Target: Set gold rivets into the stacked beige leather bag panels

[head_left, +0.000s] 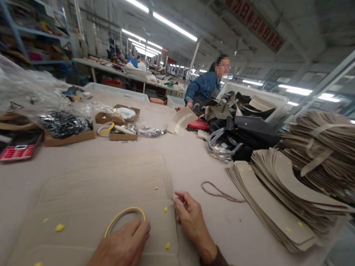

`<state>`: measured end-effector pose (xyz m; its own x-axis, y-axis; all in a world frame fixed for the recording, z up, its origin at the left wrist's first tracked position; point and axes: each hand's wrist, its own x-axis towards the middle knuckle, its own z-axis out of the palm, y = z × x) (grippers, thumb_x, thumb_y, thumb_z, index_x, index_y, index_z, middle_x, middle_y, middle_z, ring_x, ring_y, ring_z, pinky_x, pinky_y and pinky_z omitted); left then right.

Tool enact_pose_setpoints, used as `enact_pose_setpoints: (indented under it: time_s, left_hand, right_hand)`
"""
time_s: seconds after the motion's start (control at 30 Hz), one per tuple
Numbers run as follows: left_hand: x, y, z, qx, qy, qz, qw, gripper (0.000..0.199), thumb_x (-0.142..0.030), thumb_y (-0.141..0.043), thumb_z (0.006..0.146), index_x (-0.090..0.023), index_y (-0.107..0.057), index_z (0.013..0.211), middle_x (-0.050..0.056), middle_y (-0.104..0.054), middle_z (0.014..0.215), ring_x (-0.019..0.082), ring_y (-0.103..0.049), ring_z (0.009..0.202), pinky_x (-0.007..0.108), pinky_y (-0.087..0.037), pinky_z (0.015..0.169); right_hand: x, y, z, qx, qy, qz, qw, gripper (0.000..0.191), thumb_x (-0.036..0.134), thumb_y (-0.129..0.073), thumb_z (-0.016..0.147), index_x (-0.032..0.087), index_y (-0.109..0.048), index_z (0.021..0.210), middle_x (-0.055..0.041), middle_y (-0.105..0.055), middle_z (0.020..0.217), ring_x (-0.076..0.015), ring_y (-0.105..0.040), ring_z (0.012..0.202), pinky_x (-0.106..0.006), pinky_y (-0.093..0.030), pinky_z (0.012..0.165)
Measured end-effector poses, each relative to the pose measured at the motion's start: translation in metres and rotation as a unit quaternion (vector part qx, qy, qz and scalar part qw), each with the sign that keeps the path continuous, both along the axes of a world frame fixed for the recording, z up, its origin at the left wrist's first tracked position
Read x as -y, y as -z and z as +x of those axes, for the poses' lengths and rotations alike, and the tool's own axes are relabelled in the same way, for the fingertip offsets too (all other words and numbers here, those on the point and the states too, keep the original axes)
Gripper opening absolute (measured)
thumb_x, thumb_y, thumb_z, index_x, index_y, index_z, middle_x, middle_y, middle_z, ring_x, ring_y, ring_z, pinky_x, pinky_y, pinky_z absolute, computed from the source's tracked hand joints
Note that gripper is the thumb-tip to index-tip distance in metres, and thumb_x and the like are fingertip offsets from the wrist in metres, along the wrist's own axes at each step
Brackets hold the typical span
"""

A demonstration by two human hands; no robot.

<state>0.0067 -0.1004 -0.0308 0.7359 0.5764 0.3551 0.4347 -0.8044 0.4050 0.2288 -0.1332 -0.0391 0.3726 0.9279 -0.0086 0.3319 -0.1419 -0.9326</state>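
Observation:
My left hand (122, 243) is closed on a thin ring with a yellow edge (125, 212), which looks like a narrow roll of tape. It rests over a spread stack of beige flat panels (105, 185), dotted with yellow bits such as this yellow piece (59, 227). At the right edge of that stack is my right hand (193, 221), its fingers loosely bent and the thumb apart from the forefinger. Its fingertips are at the panel edge; whether they press on it I cannot tell. A small metal dot (156, 188) shows on the panels.
Curved beige strips (280, 198) are piled at right, by a tied bundle (319, 149). A cord loop (222, 192) lies nearer. Behind are a box of dark bagged parts (65, 125), a red-keyed calculator (21, 147), black bags (250, 135) and a person in denim (204, 87).

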Motion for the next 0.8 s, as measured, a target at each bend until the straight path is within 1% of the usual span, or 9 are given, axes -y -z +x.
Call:
enact_pose_setpoints:
  time_s: [0.13,0.27,0.33,0.43,0.5,0.57,0.67,0.73,0.8]
  left_hand:
    - [0.002,-0.012,0.004,-0.047,-0.014,0.051,0.997,0.025,-0.015,-0.034,0.094,-0.023,-0.052,0.079,-0.001,-0.057,0.070,0.016,-0.059,0.059,0.026,-0.045,0.054]
    - [0.003,-0.021,0.004,-0.043,-0.021,0.065,0.997,0.024,-0.015,-0.034,0.094,-0.022,-0.053,0.082,0.000,-0.057,0.071,0.015,-0.059,0.059,0.025,-0.045,0.052]
    - [-0.001,-0.021,0.001,-0.012,-0.027,0.067,0.997,0.024,-0.016,-0.033,0.095,-0.022,-0.055,0.088,-0.001,-0.059,0.071,0.014,-0.059,0.059,0.023,-0.046,0.053]
    - [-0.009,-0.019,-0.003,0.067,-0.033,0.074,0.994,0.022,-0.019,-0.035,0.097,-0.021,-0.056,0.101,0.000,-0.065,0.077,0.011,-0.065,0.066,0.018,-0.050,0.060]
    - [-0.012,-0.019,-0.005,0.110,-0.035,0.076,0.990,0.020,-0.021,-0.039,0.098,-0.020,-0.055,0.108,0.001,-0.070,0.085,0.011,-0.068,0.074,0.016,-0.052,0.067]
    - [-0.012,-0.019,-0.004,0.119,-0.032,0.068,0.990,0.023,-0.024,-0.041,0.098,-0.019,-0.054,0.117,0.002,-0.073,0.094,0.011,-0.070,0.079,0.015,-0.053,0.071]
    - [-0.008,-0.018,-0.002,0.087,-0.016,0.055,0.995,0.036,-0.026,-0.038,0.099,-0.018,-0.043,0.135,0.005,-0.073,0.103,0.011,-0.071,0.081,0.015,-0.054,0.070]
    - [-0.005,-0.016,-0.001,0.073,-0.016,0.054,0.996,0.042,-0.028,-0.037,0.100,-0.016,-0.035,0.140,0.007,-0.072,0.106,0.011,-0.071,0.081,0.017,-0.055,0.069]
    - [-0.003,-0.014,0.000,0.071,-0.026,0.058,0.995,0.042,-0.029,-0.036,0.100,-0.016,-0.035,0.140,0.006,-0.073,0.099,0.012,-0.071,0.075,0.018,-0.055,0.065]
  right_hand:
    - [-0.001,0.000,0.000,-0.062,-0.008,-0.021,0.998,0.039,0.044,-0.063,0.081,0.012,-0.067,0.103,-0.0006,-0.061,0.069,-0.0109,-0.052,0.054,-0.021,-0.043,0.047]
    - [0.003,-0.007,0.000,-0.067,-0.035,-0.042,0.996,0.031,0.038,-0.063,0.080,0.012,-0.072,0.095,0.0003,-0.061,0.061,-0.0093,-0.046,0.050,-0.020,-0.037,0.047]
    - [0.008,-0.014,0.002,-0.044,-0.082,-0.053,0.994,0.024,0.032,-0.062,0.081,0.014,-0.074,0.091,0.0002,-0.063,0.062,-0.0099,-0.048,0.052,-0.021,-0.038,0.050]
    - [0.015,-0.023,0.004,-0.012,-0.190,-0.086,0.978,0.016,0.025,-0.062,0.079,0.018,-0.076,0.083,0.0005,-0.067,0.064,-0.0113,-0.051,0.056,-0.021,-0.038,0.052]
    - [0.018,-0.026,0.003,0.005,-0.223,-0.099,0.970,0.015,0.024,-0.063,0.079,0.018,-0.076,0.078,0.0007,-0.067,0.063,-0.0113,-0.051,0.054,-0.021,-0.038,0.051]
    - [0.017,-0.026,0.000,0.015,-0.189,-0.070,0.979,0.016,0.027,-0.062,0.081,0.017,-0.075,0.079,-0.0003,-0.067,0.064,-0.0115,-0.053,0.055,-0.021,-0.040,0.052]
    - [0.014,-0.024,-0.010,0.021,-0.125,0.018,0.992,0.018,0.028,-0.061,0.084,0.016,-0.073,0.089,-0.0027,-0.068,0.071,-0.0130,-0.057,0.062,-0.023,-0.045,0.057]
    - [0.013,-0.025,-0.018,0.038,-0.146,0.073,0.986,0.017,0.023,-0.061,0.084,0.016,-0.071,0.095,-0.0038,-0.068,0.077,-0.0137,-0.060,0.068,-0.024,-0.048,0.063]
    - [0.013,-0.028,-0.025,0.067,-0.188,0.128,0.972,0.020,0.017,-0.059,0.084,0.016,-0.069,0.102,-0.0050,-0.068,0.085,-0.0138,-0.061,0.074,-0.025,-0.049,0.070]
